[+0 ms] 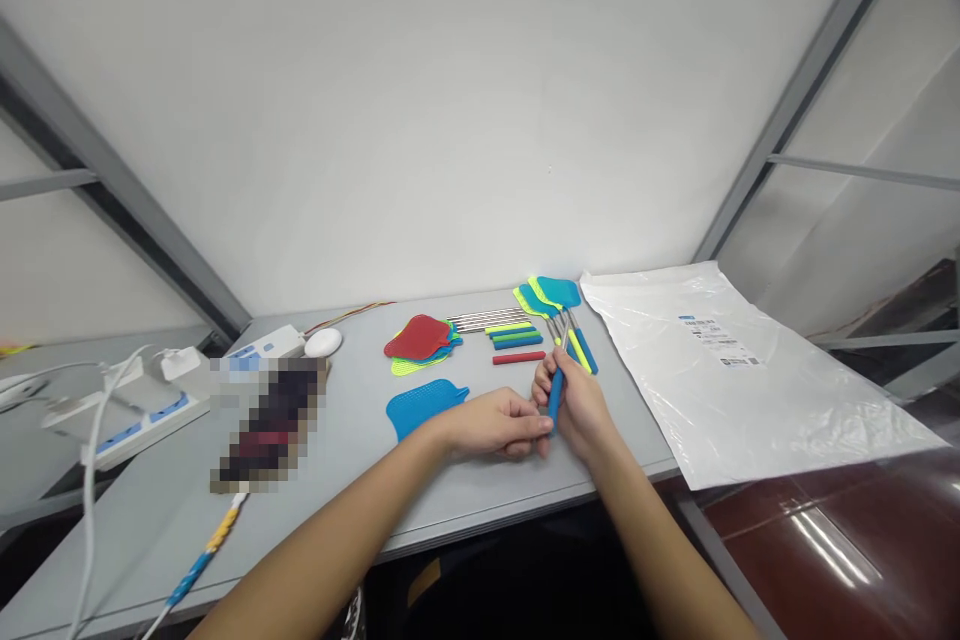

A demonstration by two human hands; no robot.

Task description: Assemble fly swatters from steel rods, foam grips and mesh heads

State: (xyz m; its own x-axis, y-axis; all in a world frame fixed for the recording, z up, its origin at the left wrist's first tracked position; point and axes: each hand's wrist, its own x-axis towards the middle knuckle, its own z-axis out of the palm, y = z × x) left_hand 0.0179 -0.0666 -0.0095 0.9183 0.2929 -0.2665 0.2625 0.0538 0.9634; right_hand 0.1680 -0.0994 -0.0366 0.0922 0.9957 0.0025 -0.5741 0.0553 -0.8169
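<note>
A blue fly swatter handle [556, 398] with a metal rod standing out of its top is held upright over the table's front part. My right hand [585, 398] is closed round its upper part. At the lower end, the thumb and fingers of my left hand [499, 423] pinch it. A loose blue swatter head [421, 406] lies left of my left hand, partly behind the forearm. Behind it sits a pile of heads with a red swatter head [420, 337] on top. A red handle [517, 358] and several yellow and blue ones lie beyond my hands, near thin metal rods [487, 322].
Swatters with heads and handles joined [559, 293] lie at the back right. A white plastic package [697, 390] overhangs the table's right edge. On the left are power strips [150, 420] with cables, a white round object [323, 343] and a pixelated phone-like object [274, 425].
</note>
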